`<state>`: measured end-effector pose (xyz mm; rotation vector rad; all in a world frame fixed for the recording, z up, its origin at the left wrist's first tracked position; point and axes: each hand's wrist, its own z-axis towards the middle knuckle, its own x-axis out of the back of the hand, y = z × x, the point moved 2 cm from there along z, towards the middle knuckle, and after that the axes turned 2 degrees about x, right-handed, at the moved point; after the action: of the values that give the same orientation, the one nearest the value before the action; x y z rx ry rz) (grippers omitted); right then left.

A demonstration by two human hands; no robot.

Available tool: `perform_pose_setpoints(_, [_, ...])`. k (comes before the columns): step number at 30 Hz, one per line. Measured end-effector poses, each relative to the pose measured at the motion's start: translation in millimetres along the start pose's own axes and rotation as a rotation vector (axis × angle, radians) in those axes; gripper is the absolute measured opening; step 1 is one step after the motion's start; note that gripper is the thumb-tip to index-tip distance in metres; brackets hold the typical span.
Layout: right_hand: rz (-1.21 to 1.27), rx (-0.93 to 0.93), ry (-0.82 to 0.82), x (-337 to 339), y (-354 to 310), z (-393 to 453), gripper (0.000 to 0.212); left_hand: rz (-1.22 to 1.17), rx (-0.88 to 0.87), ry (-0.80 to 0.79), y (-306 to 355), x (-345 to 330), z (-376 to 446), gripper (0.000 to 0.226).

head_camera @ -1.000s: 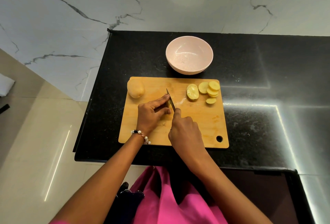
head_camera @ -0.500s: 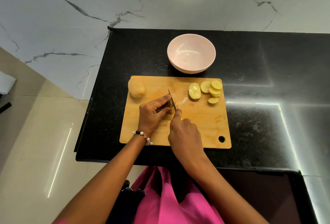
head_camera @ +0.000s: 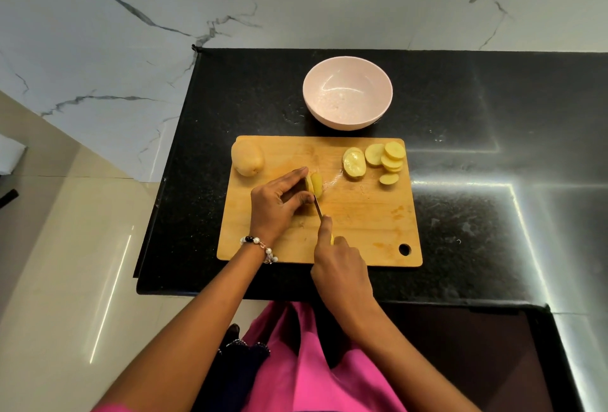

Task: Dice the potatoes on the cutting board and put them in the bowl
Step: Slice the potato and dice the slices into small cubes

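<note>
Knife (head_camera: 317, 207) now lower, right hand (head_camera: 340, 268) gripping it, left hand (head_camera: 274, 206) pinching potato piece (head_camera: 315, 183)

Knife handle (head_camera: 332, 240) mostly hidden in the right hand (head_camera: 342, 267) — perhaps yellow.

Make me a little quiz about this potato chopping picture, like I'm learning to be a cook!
1. True or false: the pink bowl already has potato in it.
2. Which hand holds the knife: A) left hand B) right hand?
3. Fill in: the whole potato sits at the board's far ____ corner.

Key:
1. False, the bowl holds no potato; the slices lie on the cutting board.
2. B
3. left
</note>
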<state>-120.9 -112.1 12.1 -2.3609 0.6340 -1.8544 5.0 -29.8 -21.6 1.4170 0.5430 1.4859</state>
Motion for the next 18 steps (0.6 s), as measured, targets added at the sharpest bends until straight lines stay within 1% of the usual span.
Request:
perform_pose_setpoints(4, [0.0, 0.012, -0.023, -9.6, 17.0, -15.3, 0.068, 0.011, 0.024, 0.004, 0.9, 0.4, -0.2, 0.049])
perform_pose_setpoints(7, [0.039, 0.009, 0.005, -10.7, 34.5, -17.3, 0.069, -0.04, 0.05, -0.039, 0.9, -0.9, -2.2, 0.054])
perform_pose_setpoints(11, [0.011, 0.006, 0.06, -3.0, 50.7, -1.7, 0.063, -0.132, 0.122, -0.066, 2.6, -4.8, -5.1, 0.054])
perform_pose_setpoints(18, [0.062, -0.022, 0.118, 14.7, 74.0, 26.9, 0.055, -0.097, 0.1, -0.048, 5.4, -5.6, -3.5, 0.051])
